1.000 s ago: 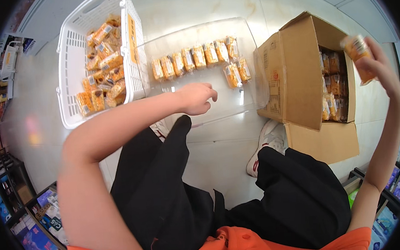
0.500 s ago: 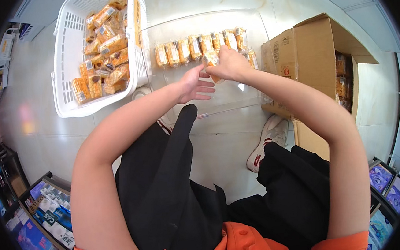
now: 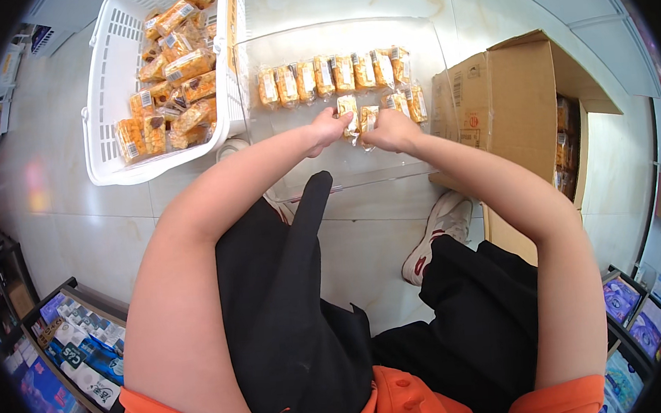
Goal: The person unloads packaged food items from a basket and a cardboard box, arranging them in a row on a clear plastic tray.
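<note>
In a clear plastic bin [image 3: 304,170] on the floor, a back row of wrapped snack bars [image 3: 324,76] stands side by side. The bars are orange-yellow, each in clear film with a white label. A shorter second row begins in front, with a snack bar at its right end [image 3: 416,103]. My left hand [image 3: 328,131] is closed, thumb and fingers pinching one snack bar [image 3: 347,110] upright. Beside it, my right hand [image 3: 393,133] has closed fingers on another snack bar [image 3: 368,116], whose lower part they partly cover.
A white plastic basket [image 3: 229,82] heaped with similar wrapped bars [image 3: 189,65] stands left of the bin. On the right, an open cardboard box [image 3: 520,98] lies with more packets inside. My shoe [image 3: 440,233] is near the bin. Shelves with packaged goods [image 3: 85,346] flank me.
My left hand has gone from spread fingers to pinching a bar in the second row. My right hand has moved right and down, and the bar it held tilted now stands upright.
</note>
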Tool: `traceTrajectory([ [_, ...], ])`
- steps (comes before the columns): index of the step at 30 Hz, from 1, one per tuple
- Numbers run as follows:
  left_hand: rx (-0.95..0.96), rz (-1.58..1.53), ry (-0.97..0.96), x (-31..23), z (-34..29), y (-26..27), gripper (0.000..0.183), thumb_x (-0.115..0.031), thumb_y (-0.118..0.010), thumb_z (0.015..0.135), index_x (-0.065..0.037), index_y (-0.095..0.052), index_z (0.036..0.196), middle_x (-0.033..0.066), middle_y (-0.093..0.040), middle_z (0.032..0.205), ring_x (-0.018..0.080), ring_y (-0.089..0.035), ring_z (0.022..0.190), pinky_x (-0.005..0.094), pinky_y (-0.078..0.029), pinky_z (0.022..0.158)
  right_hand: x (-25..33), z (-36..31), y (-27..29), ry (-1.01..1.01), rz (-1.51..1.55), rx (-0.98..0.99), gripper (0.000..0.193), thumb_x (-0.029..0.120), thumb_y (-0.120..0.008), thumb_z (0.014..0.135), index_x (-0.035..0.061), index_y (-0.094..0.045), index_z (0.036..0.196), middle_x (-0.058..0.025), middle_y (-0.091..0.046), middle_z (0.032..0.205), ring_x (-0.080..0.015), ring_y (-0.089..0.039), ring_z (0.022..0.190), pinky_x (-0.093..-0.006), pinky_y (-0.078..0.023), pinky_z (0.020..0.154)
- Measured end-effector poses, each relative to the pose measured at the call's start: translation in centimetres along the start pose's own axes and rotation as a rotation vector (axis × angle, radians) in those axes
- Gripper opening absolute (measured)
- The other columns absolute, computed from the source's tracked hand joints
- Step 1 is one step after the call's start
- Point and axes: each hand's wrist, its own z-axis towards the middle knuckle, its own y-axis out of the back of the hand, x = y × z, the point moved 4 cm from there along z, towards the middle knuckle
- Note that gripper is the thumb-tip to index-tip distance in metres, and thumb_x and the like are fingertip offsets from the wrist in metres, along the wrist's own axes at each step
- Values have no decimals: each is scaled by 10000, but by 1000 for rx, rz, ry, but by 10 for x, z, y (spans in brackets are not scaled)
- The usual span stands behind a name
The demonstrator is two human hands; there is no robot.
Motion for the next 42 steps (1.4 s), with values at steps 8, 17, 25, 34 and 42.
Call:
traceTrajectory([
  [8,200,19,20,-7,-17,-17,586,-322,-502,924,-125,-222,1401,101,-458,1278,210,-499,1123,384,-439,920,-47,-12,-21,-62,-126,292,472,410,-614,760,-50,-633,864,-179,-646,835,-288,-645,756,-371,-515,665],
  [17,-163,60,-253,-1,16,-13,520,-194,-598,847,-50,-350,1282,115,-579,1072,191,-582,955,325,-478,802,-45,2,-48,73,46,-123,426,306,-557,780,-24,-614,1042,-230,-604,1069,-351,-577,1019,-402,-452,876],
  [25,-183,434,-444,-16,-16,-18,268,-162,-678,763,-34,-466,863,105,-548,914,215,-554,844,335,-476,733,-43,-11,-18,-75,-117,43,571,405,-528,791,20,-503,1212,-183,-551,1204,-327,-506,1139,-414,-389,963],
  [34,-252,725,-725,-20,-43,-24,274,-251,-641,756,-74,-505,914,145,-439,1043,310,-550,910,400,-470,790,-30,-5,-18,11,-253,-5,602,394,-542,793,-60,-485,1183,-225,-562,1147,-367,-472,1144,-407,-401,952],
  [42,-8,806,-462,-20,-31,-22,586,-388,-703,703,-47,-360,1034,196,-499,1056,336,-535,976,412,-443,816,5,-85,42,302,-326,-23,382,274,-548,812,8,-526,1085,-209,-620,968,-366,-594,920,-419,-468,813],
])
